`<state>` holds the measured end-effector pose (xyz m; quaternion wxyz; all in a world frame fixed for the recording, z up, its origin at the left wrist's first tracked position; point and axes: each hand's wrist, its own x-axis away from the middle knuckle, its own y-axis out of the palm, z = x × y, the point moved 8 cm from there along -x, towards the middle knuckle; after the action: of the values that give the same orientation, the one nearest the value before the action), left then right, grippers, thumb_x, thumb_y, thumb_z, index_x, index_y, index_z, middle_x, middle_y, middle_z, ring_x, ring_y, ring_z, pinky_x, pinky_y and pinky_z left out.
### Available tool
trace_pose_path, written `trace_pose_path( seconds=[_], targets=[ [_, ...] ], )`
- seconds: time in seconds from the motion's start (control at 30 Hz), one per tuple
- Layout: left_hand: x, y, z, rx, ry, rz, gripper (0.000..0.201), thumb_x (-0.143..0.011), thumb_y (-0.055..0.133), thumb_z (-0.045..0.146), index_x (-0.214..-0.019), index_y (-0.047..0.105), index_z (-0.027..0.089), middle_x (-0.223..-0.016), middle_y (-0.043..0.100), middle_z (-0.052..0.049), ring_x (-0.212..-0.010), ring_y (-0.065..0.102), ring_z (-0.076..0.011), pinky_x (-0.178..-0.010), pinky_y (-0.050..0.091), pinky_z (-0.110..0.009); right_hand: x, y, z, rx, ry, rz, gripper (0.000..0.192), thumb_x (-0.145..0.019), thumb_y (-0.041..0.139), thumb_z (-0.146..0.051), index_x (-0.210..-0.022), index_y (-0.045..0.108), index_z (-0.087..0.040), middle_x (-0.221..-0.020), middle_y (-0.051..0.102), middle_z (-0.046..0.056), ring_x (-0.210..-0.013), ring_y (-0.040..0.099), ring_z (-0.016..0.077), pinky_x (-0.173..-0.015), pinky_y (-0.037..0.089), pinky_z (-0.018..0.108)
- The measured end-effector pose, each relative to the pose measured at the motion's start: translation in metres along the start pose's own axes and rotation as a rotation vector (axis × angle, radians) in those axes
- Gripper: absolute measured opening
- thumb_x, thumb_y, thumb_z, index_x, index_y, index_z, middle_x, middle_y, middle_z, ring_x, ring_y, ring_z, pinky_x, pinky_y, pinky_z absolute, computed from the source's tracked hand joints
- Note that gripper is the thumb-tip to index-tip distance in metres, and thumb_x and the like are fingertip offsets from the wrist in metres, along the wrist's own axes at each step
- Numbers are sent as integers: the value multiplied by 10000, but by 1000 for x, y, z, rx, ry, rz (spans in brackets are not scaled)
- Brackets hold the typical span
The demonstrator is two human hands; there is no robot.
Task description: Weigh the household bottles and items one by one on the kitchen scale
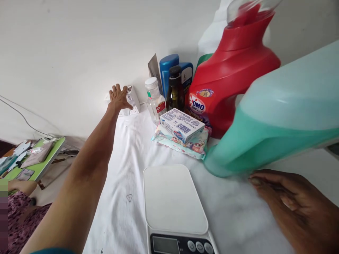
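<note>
My left hand (119,97) is stretched far forward, its fingers spread over a small white box (134,98) by the wall. Whether the fingertips press on the box I cannot tell. Low on the right, my right hand (296,204) has its fingers curled in, with nothing visible in them. It is just below a large bottle of green liquid (254,141), which is blurred and looks tilted. Between my arms lies a white kitchen scale (173,199) with a bare plate and a dark display.
Behind the scale, a white-and-blue carton (182,123) rests on a wipes pack (180,143). Beyond stand a clear white-capped bottle (155,102), a dark pump bottle (175,91), blue bottles (168,67) and a red OMO jug (222,77). A green table (50,157) and a seated person's leg are at left.
</note>
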<state>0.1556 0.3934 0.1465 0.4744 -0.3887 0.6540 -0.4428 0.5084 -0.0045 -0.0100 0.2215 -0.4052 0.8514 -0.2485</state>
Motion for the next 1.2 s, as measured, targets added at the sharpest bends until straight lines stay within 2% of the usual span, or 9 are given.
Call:
trace_pose_path(
  seconds=[0.2,0.37,0.47,0.63,0.77,0.9,0.97,1.07,1.2],
  targets=[
    [14,-14,-14,133,-27,64,972,-409,1042,321,-1278,622,196,-1432,526,-252,-1380,431,-541,-1137,360,-647,0,-5,-23,-142,28,-58,194,-805,600,-551,-867,684,-388,-973,752,44,-787,719,326,-742,605,520],
    [63,-25,-15,144,16,97,614,-661,886,314,-1200,604,229,-1279,639,-200,-1324,534,-481,-1179,310,-643,-1,-3,-27,-198,-18,-51,236,-802,575,-511,-861,680,-307,-954,727,72,-778,689,294,-744,574,477],
    [100,-52,-25,67,-8,144,549,-704,832,289,-1202,610,231,-1239,655,-182,-1300,552,-461,-1183,284,-634,-1,-2,-30,-224,-27,-68,265,-809,555,-483,-865,681,-257,-968,715,93,-774,670,272,-742,556,446],
    [165,-119,-29,57,62,138,669,-733,833,428,-1328,591,242,-1224,667,-149,-1249,569,-428,-1123,383,-606,0,-3,-39,-225,-65,-62,246,-806,538,-419,-839,673,-216,-983,698,116,-813,653,255,-827,546,426],
    [223,-168,1,231,178,131,750,-711,868,502,-1372,615,255,-1241,695,-124,-1212,620,-392,-1076,472,-546,2,-5,-45,-211,-101,-61,179,-826,540,-351,-819,652,-210,-971,687,117,-827,638,241,-883,535,412],
    [272,-191,58,421,340,87,765,-710,890,553,-1380,654,269,-1267,718,-103,-1154,672,-353,-1057,508,-516,4,-5,-47,-187,-107,-78,131,-855,554,-295,-819,643,-205,-988,671,117,-858,635,241,-912,525,412],
    [287,-190,85,465,401,42,773,-732,891,546,-1411,647,269,-1259,724,-102,-1140,682,-341,-1046,518,-509,5,-4,-47,-179,-107,-84,124,-860,555,-278,-803,634,-202,-983,661,120,-873,633,243,-930,518,411],
    [296,-174,116,460,452,-43,780,-752,887,546,-1442,633,286,-1207,727,-99,-1098,691,-328,-1000,543,-492,4,-2,-44,-176,-111,-85,126,-870,551,-269,-788,623,-205,-968,653,116,-872,625,238,-940,515,405],
    [299,-156,138,411,458,-101,774,-755,878,559,-1440,636,291,-1146,719,-103,-1079,690,-332,-961,562,-485,2,0,-41,-185,-112,-67,108,-861,548,-256,-783,613,-223,-972,651,95,-874,633,240,-929,532,414]
  ],
)
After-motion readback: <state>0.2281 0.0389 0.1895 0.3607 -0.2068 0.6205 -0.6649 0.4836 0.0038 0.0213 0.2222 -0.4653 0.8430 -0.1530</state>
